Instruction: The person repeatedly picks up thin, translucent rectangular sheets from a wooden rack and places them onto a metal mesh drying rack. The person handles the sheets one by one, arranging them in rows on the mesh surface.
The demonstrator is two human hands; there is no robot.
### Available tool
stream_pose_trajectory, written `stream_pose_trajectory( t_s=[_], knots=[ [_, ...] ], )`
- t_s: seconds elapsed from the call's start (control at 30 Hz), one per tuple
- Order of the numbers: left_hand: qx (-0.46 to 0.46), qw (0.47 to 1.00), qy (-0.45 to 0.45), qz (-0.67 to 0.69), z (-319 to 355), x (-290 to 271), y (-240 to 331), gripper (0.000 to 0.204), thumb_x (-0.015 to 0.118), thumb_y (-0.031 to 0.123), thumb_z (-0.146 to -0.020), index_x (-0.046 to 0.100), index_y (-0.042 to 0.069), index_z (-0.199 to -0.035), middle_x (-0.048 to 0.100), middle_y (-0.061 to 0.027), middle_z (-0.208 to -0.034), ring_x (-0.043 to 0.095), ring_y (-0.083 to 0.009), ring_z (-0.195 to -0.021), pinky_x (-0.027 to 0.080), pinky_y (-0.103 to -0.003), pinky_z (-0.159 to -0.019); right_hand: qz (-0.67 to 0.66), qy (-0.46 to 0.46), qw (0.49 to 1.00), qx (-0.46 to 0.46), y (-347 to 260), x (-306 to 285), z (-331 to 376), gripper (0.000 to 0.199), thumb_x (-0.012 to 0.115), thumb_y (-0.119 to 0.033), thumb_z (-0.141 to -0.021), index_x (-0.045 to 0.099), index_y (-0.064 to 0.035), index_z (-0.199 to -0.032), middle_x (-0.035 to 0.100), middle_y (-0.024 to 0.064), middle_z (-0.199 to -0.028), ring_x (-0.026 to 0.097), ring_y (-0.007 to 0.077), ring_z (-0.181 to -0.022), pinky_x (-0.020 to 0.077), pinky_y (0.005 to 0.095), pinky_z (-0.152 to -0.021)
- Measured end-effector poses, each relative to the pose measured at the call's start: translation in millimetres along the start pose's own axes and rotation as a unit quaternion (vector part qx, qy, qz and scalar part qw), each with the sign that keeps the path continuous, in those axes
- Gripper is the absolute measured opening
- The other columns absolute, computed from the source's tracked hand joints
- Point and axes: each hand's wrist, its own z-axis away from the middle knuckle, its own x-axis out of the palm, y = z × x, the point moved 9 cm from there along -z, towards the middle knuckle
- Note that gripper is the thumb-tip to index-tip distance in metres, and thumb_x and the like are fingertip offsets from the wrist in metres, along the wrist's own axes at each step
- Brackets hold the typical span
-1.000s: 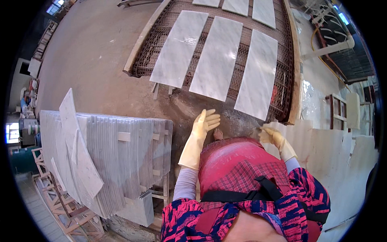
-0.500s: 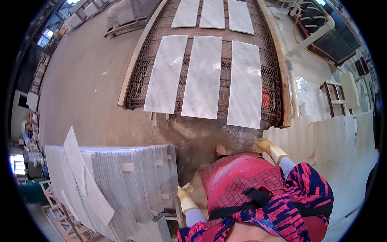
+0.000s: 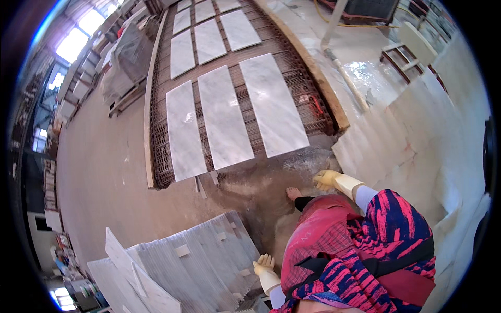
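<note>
In a pale yellow rubber glove, my left hand (image 3: 265,263) hangs beside the edge of a stack of upright thin stone slabs (image 3: 206,261), its fingers loosely bent and apart, holding nothing. My right hand (image 3: 326,179), gloved the same way, is held out in front of my red apron (image 3: 318,221), fingers drooping loosely and nothing seen in them. Ahead of it, white grey-veined marble slabs lie in rows on a wire-mesh conveyor; the closest row has a left slab (image 3: 186,130), a middle slab (image 3: 224,117) and a right slab (image 3: 274,104).
A wooden rail (image 3: 318,83) edges the mesh conveyor (image 3: 162,151). A loose slab (image 3: 130,271) leans against the stack at lower left. White sheeting (image 3: 396,135) hangs on my right. A wrapped pallet load (image 3: 125,62) stands far left. Wet floor lies beyond the rail.
My view has turned, so the conveyor now slants and more slab rows show at its far end. My bare foot has come further into view. Both hands remain without any slab.
</note>
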Motion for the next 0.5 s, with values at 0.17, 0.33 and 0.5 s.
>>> stream_pose_trajectory(
  t_s=[0.17, 0.33, 0.5],
  knots=[
    [0.033, 0.994, -0.089, -0.045, -12.9, 1.8, 31.2, 0.073, 0.027, 0.057, -0.107, 0.053, -0.005, -0.135, 0.054, -0.0303, -0.142, 0.05, -0.0501, -0.133, 0.045, -0.063, -0.108, -0.046, 0.068, 0.996, 0.043, 86.3, 10.6, 63.7, 0.038, 0.055, -0.036, -0.101, 0.067, -0.0041, -0.119, 0.076, 0.0155, -0.1, 0.075, 0.027, -0.078, 0.0608, 0.0411, -0.07],
    [0.095, 0.975, -0.188, -0.076, 5.9, -24.7, 37.7, 0.072, 0.03, 0.057, -0.107, 0.046, -0.003, -0.144, 0.05, -0.0299, -0.146, 0.046, -0.0486, -0.137, 0.041, -0.062, -0.111, 0.059, 0.06, 0.989, 0.121, 215.8, 52.2, 131.4, 0.041, 0.055, -0.032, -0.1, 0.064, -0.0005, -0.124, 0.076, 0.0181, -0.098, 0.076, 0.0302, -0.08, 0.0614, 0.041, -0.072],
    [0.046, 0.978, -0.165, -0.12, 44.2, -124.4, -31.9, 0.072, 0.03, 0.057, -0.107, 0.042, -0.001, -0.148, 0.047, -0.0286, -0.149, 0.044, -0.0463, -0.139, 0.039, -0.06, -0.113, 0.13, 0.037, 0.988, 0.072, 250.9, 86.4, 176.0, 0.041, 0.054, -0.035, -0.099, 0.072, 0.0016, -0.106, 0.076, 0.0192, -0.094, 0.075, 0.0314, -0.08, 0.0592, 0.0436, -0.076]
  ],
)
